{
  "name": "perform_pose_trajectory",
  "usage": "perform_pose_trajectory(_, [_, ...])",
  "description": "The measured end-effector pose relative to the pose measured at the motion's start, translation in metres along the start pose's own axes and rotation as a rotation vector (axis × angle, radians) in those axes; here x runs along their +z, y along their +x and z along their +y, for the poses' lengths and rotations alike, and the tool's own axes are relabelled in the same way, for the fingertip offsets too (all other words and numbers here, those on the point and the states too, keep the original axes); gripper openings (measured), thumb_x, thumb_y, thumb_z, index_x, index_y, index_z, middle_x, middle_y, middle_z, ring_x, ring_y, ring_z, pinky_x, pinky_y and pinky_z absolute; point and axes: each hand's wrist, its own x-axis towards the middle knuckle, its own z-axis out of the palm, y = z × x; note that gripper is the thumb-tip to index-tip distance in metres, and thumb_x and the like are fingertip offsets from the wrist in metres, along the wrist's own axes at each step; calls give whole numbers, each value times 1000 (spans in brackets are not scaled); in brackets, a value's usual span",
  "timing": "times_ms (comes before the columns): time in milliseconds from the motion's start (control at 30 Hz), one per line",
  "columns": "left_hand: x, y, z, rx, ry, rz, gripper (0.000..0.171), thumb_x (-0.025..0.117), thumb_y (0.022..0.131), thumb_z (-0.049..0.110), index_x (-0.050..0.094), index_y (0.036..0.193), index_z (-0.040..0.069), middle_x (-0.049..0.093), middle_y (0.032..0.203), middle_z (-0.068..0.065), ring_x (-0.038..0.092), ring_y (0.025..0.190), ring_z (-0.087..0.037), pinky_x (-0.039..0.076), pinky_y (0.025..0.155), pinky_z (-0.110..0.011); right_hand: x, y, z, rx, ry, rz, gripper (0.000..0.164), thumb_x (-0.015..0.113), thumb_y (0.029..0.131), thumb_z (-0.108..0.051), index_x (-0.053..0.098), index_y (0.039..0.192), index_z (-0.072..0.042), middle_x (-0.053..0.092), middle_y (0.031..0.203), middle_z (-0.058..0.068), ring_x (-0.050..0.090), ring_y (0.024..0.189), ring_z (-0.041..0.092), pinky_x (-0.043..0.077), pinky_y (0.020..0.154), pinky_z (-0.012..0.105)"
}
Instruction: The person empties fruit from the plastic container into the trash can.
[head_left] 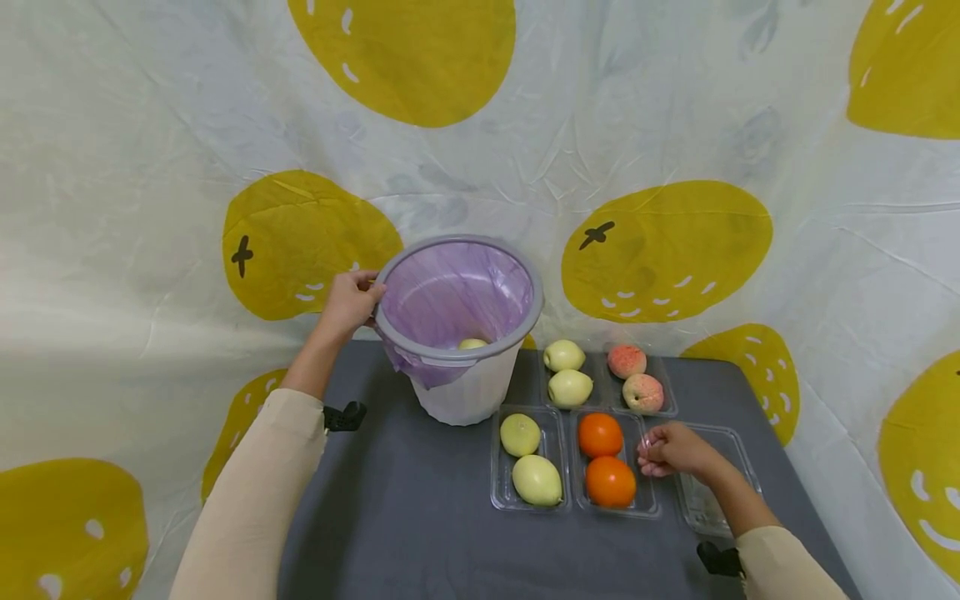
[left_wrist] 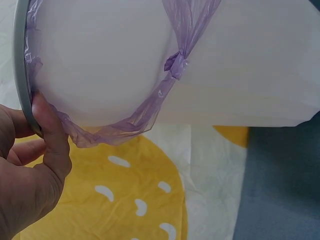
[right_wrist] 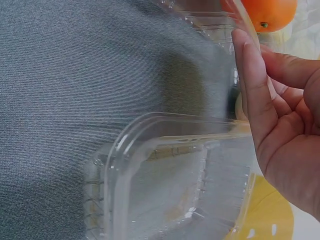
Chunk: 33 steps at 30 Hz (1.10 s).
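A white bin (head_left: pixel 467 392) with a grey rim and a purple plastic liner (head_left: pixel 450 292) stands at the back of the table. My left hand (head_left: pixel 351 302) grips its rim on the left side, thumb over the liner's edge in the left wrist view. Inside the bin a pale yellow fruit (head_left: pixel 472 343) shows partly. My right hand (head_left: pixel 677 450) pinches the right edge of a clear plastic tray (head_left: pixel 637 504) between thumb and fingers. Two oranges (head_left: pixel 611 482) lie in that tray, one behind the other. Just right of it sits a bare clear tray (head_left: pixel 705 504), partly under my right forearm.
Left of the oranges, another clear tray (head_left: pixel 504 502) holds two pale yellow-green fruits (head_left: pixel 537 480). Behind stand a tray with two pale yellow fruits (head_left: pixel 570 388) and one with two peaches (head_left: pixel 642 392). A patterned curtain (head_left: pixel 480 167) hangs behind the grey table (head_left: pixel 420 517).
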Motion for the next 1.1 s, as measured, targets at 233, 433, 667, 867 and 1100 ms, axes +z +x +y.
perform_pose_trajectory(233, [0,0,1,-1,1,-5,49,56,107,16,47,152,-3,51,132,-25,63,68,-13,60,57,-25,-5,-5,-7,-29,30,-22,20,57,102,1,59,109,19,72,88,11,73,76,18,66,72,36])
perform_pose_trajectory(433, [-1,-1,3,3,4,-5,49,55,108,16,48,152,-3,53,131,-25,62,66,-12,59,56,-24,-12,-9,-15,-47,43,-5,20,57,103,-1,59,109,18,71,89,12,73,77,17,66,73,36])
perform_pose_trajectory(667, [1,0,0,14,12,0,48,56,107,17,50,151,-2,55,127,-25,62,65,-12,59,56,-24,-18,-16,-23,-88,44,0,20,56,104,-4,57,109,16,69,91,12,73,80,19,65,74,34])
perform_pose_trajectory(867, [2,-2,-2,16,1,-2,47,56,108,17,50,151,-2,58,126,-26,62,64,-12,58,55,-23,-23,-20,-32,-130,53,-4,23,57,105,-7,56,108,15,71,92,13,74,80,18,65,73,30])
perform_pose_trajectory(1100, [1,-1,-3,10,-11,-5,48,56,108,17,49,151,-2,56,125,-26,63,64,-12,59,55,-24,-33,-23,-45,-161,52,13,26,57,106,-9,55,111,16,73,94,14,74,81,17,65,75,30])
